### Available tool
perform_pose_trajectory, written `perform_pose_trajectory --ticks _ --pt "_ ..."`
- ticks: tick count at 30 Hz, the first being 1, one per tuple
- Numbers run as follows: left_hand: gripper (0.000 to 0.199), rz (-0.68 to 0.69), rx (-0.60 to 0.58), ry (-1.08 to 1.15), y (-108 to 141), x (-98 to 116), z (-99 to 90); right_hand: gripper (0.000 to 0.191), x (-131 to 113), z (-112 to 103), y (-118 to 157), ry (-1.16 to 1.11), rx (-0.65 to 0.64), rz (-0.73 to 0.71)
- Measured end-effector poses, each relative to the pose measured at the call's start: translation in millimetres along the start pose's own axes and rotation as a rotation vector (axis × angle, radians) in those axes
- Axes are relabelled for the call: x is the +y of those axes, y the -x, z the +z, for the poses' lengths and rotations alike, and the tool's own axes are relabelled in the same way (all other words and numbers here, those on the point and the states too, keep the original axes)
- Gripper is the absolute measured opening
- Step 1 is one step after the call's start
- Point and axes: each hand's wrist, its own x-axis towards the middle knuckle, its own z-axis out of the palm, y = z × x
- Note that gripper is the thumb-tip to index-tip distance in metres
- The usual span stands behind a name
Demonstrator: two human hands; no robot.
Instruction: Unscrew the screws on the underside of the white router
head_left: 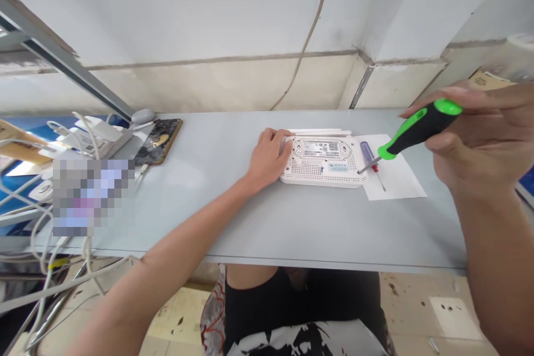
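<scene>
A white router (306, 174) lies on the table with its labelled, vented underside facing up and its antennas folded along the far edge. My left hand (269, 158) is closed around the router's left end, holding it against the tabletop. Pinched in my right hand (479, 133) is a green and black screwdriver (421, 128), tilted down to the left. Its tip meets the router near the front right corner, at a screw hole. Beside the router, a second screwdriver (367, 153) with a clear purplish handle and red collar rests on a white sheet of paper (400, 178).
On the left are a phone (161, 142), a power strip with chargers (95, 136) and tangled white cables (41, 228). A blurred-out patch (92, 194) covers something there. The wall (233, 83) runs behind the grey table (208, 178). A clear container (511, 55) stands at the far right.
</scene>
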Motion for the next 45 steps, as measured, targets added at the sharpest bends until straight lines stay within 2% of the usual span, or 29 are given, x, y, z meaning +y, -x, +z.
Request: perform_pose_trajectory --ticks 4,7,9,12,15,20,23,26,28,30,32,35,37,39,41,43,45 --pt "0.032 -0.013 -0.005 0.0 0 0 -0.6 0.03 1 0 2 0.076 -0.014 0.027" --pt "0.032 -0.01 -0.008 -0.002 1 0 -0.7 0.045 -3 1 2 -0.027 -0.067 0.133" --pt "0.032 -0.001 -0.005 -0.006 1 0 -0.7 0.049 -7 3 1 -0.095 -0.086 0.15" --pt "0.032 0.012 0.006 -0.008 2 -1 -0.4 0.029 -10 6 1 -0.112 -0.067 0.098" --pt "0.031 0.014 0.008 -0.009 1 -1 0.0 0.018 -10 6 1 -0.092 -0.041 0.14" --pt "0.03 0.007 0.002 -0.013 1 0 -0.2 0.031 -6 -2 -1 -0.165 -0.096 0.171" --pt "0.03 0.005 -0.003 -0.01 0 0 -0.7 0.039 -1 -3 -1 -0.104 -0.072 0.074" --pt "0.03 -0.005 0.004 -0.021 0 -2 -1.5 0.034 0 1 0 0.048 -0.089 -0.024" --pt "0.03 -0.007 0.01 -0.027 0 -3 -1.9 0.031 -2 5 1 0.082 -0.139 0.037" --pt "0.03 -0.004 0.007 -0.022 0 -3 -1.8 0.036 -5 8 2 -0.004 -0.169 0.164" --pt "0.03 0.001 0.01 -0.019 0 -3 -1.3 0.042 -4 8 4 -0.088 -0.138 0.213" --pt "0.029 0.015 0.027 -0.029 1 -2 0.2 0.052 1 6 7 -0.024 -0.036 0.096" --pt "0.028 0.027 0.041 -0.043 1 -2 1.2 0.059 4 5 9 0.029 -0.042 0.071" --pt "0.027 0.03 0.045 -0.056 1 -1 1.8 0.053 2 5 10 -0.003 -0.095 0.116" --pt "0.028 0.026 0.041 -0.066 1 -1 2.0 0.039 -2 5 9 -0.098 -0.138 0.165" --pt "0.028 0.023 0.038 -0.07 1 0 2.0 0.033 -5 5 7 -0.14 -0.13 0.164" --pt "0.028 0.024 0.038 -0.073 1 1 1.9 0.034 -6 5 4 -0.097 -0.086 0.102"
